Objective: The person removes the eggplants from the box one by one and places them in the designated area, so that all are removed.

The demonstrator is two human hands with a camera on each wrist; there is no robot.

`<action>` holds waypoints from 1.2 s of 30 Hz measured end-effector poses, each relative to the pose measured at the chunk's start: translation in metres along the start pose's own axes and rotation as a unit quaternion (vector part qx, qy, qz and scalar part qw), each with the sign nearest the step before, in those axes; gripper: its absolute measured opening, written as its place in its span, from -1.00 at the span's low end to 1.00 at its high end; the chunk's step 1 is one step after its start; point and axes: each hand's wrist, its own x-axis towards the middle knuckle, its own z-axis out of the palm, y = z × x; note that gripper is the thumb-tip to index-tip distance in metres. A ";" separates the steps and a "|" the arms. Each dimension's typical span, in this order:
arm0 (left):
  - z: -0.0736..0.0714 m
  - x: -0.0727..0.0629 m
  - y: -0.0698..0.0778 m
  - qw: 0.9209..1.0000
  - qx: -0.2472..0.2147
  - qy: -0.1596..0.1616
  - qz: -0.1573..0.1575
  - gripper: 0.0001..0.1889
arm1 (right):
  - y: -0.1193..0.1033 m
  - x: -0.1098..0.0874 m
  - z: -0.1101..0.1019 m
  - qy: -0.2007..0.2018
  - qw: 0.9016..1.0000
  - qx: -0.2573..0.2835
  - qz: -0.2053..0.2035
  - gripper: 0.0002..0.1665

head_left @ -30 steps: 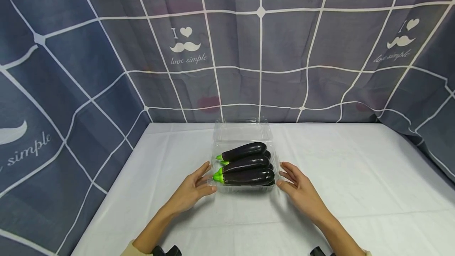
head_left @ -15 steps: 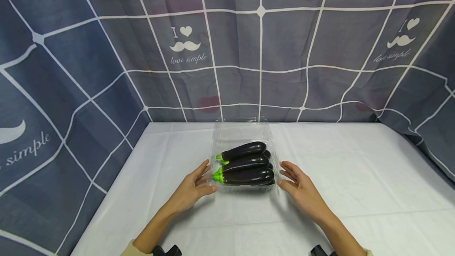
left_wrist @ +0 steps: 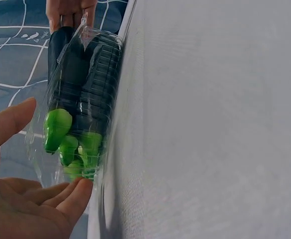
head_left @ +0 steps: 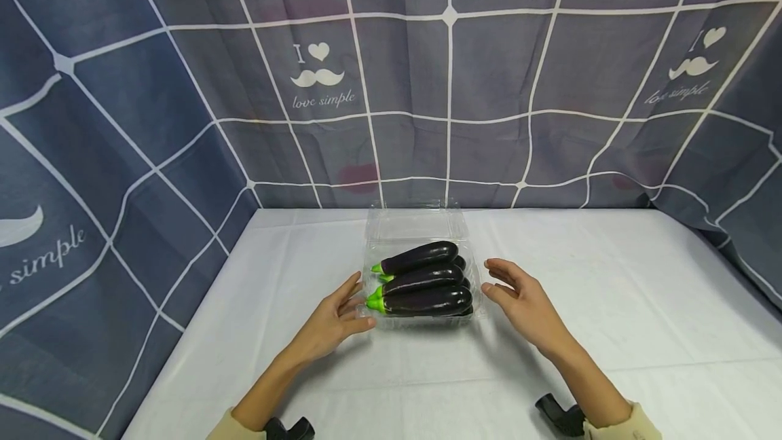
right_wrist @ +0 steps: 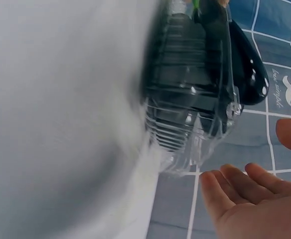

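Observation:
Several dark eggplants (head_left: 427, 301) with bright green stem ends lie piled in a clear plastic clamshell box (head_left: 415, 323), its lid (head_left: 417, 225) swung back toward the curtain. My left hand (head_left: 326, 328) is at the box's left side, fingers extended, fingertips at the ribbed wall beside the green ends (left_wrist: 89, 147). On the other side my right hand (head_left: 528, 307) is held apart from the box, with a gap between fingertips and plastic; its fingers are relaxed and hold nothing. In the right wrist view the rounded eggplant ends (right_wrist: 247, 64) rise above the box rim.
A white cloth (head_left: 611, 304) covers the table. Behind and at both sides hangs a grey-blue checked curtain (head_left: 403, 87) with white lines. Black straps or mounts (head_left: 559, 416) sit at both wrists.
My right hand has lifted off the box's right side and moved up and to the right. The left hand and the box with the eggplants stay about where they were.

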 end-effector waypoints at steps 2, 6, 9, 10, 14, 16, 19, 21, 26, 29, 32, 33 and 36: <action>0.000 0.001 0.000 1.000 -0.001 0.006 0.000 0.00 | -0.002 0.004 -0.002 0.004 1.000 0.000 -0.001 -0.42; 0.000 0.004 -0.001 1.000 0.001 0.015 0.002 0.00 | -0.005 0.009 -0.006 0.011 1.000 0.019 -0.008 -0.44; 0.000 0.007 0.000 1.000 0.004 0.007 0.005 -0.01 | -0.008 0.013 -0.010 0.023 0.999 0.030 -0.031 -0.49; 0.000 0.008 0.000 1.000 0.005 0.003 0.006 -0.01 | -0.008 0.015 -0.011 0.026 0.998 0.033 -0.042 -0.51; -0.002 0.007 -0.001 1.000 0.006 -0.003 0.004 -0.01 | -0.008 0.024 -0.011 0.023 0.996 0.042 -0.078 -0.54; -0.003 0.006 -0.002 1.000 0.008 -0.003 0.002 -0.01 | -0.008 0.029 -0.011 0.015 0.995 0.046 -0.087 -0.54; -0.003 0.005 -0.003 1.000 0.011 -0.003 -0.001 -0.01 | -0.011 0.037 -0.010 0.003 0.995 0.046 -0.091 -0.53; -0.003 0.006 -0.003 1.000 0.011 -0.003 0.000 -0.01 | -0.015 0.042 -0.011 -0.003 0.995 0.044 -0.091 -0.53; -0.001 0.006 -0.001 1.000 0.012 0.003 0.005 0.00 | -0.024 0.058 -0.011 -0.034 0.995 0.049 -0.083 -0.55; -0.001 0.007 0.000 1.000 0.016 -0.002 0.009 0.01 | -0.026 0.068 -0.010 -0.055 0.994 0.054 -0.077 -0.56; -0.001 0.006 0.000 1.000 0.020 -0.007 0.003 0.03 | -0.026 0.076 -0.006 -0.073 0.993 0.051 -0.072 -0.55; -0.001 0.005 -0.001 1.000 0.021 -0.009 0.002 0.04 | -0.027 0.079 -0.005 -0.077 0.993 0.049 -0.070 -0.55; 0.000 0.005 -0.002 1.000 0.023 -0.010 0.000 0.07 | -0.028 0.085 0.000 -0.090 0.992 0.043 -0.073 -0.54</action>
